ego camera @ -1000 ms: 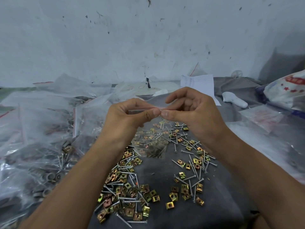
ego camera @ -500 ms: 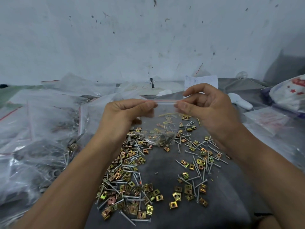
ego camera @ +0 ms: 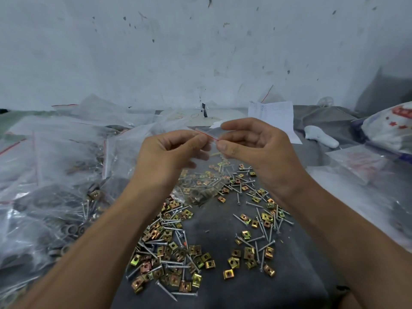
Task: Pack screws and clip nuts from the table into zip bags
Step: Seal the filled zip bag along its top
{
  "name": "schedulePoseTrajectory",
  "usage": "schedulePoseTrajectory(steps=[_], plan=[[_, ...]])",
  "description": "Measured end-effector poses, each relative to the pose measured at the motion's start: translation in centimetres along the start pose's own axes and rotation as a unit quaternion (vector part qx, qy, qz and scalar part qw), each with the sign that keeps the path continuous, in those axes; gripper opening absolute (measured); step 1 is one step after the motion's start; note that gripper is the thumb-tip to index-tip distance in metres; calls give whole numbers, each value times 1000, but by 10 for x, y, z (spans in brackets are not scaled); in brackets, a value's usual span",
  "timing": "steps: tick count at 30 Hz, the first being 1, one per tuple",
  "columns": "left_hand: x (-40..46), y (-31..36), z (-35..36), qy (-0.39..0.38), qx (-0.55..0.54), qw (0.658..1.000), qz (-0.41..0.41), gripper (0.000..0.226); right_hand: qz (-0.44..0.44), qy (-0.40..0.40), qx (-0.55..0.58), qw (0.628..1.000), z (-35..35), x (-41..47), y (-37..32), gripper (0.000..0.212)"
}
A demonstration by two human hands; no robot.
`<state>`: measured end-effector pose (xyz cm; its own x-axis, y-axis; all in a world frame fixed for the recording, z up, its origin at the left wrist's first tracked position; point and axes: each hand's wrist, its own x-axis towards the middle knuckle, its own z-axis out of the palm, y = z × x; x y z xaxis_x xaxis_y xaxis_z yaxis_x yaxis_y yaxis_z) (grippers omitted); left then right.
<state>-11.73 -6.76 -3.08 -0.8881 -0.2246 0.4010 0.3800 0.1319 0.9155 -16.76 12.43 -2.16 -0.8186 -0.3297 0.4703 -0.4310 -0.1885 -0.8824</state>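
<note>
Both hands hold a small clear zip bag (ego camera: 201, 175) up over the table by its red-lined top strip. My left hand (ego camera: 166, 156) pinches the strip's left part and my right hand (ego camera: 256, 150) pinches its right end, fingertips close together. Screws and clip nuts sit bunched in the bag's hanging bottom (ego camera: 200, 195). On the grey cloth (ego camera: 220, 293) below lie loose silver screws (ego camera: 259, 238) and gold-coloured clip nuts (ego camera: 170, 255), in one heap toward the left and a thinner scatter on the right.
A big pile of filled clear zip bags (ego camera: 51, 181) covers the left side of the table. A white paper sheet (ego camera: 273, 114), a white object (ego camera: 321, 137) and a printed plastic sack (ego camera: 388, 128) lie at the back right. A white wall rises behind.
My hands had spread apart along the bag's strip half a second ago; now they are close together again and the strip is tilted, higher on the left.
</note>
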Motion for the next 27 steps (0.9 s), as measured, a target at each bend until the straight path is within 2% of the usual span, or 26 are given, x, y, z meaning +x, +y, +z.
schedulePoseTrajectory(steps=[5, 8, 11, 16, 19, 21, 24, 27], plan=[[-1, 2, 4, 22, 11, 999, 22, 9, -17, 41, -70, 997, 9, -2, 5, 28], [-2, 3, -1, 54, -13, 998, 29, 13, -52, 15, -132, 990, 1, -1, 1, 25], [0, 4, -12, 91, -54, 994, 3, 13, -68, -1, -144, 987, -12, 2, -3, 24], [4, -2, -14, 68, -61, 996, 14, 14, -65, 5, -156, 986, -19, 4, 0, 23], [5, -5, -10, -1, -89, 996, 7, 16, -37, 25, -49, 998, -20, 3, 3, 18], [2, -8, -4, -82, -75, 993, -30, 33, -15, 23, 77, 997, -21, 3, 0, 13], [-9, -11, 11, -190, -37, 977, -86, 31, 27, 24, 266, 963, -24, 7, -7, 12], [-23, -17, 39, -286, -70, 946, -138, 31, 92, 77, 352, 928, -21, 9, -6, 22]])
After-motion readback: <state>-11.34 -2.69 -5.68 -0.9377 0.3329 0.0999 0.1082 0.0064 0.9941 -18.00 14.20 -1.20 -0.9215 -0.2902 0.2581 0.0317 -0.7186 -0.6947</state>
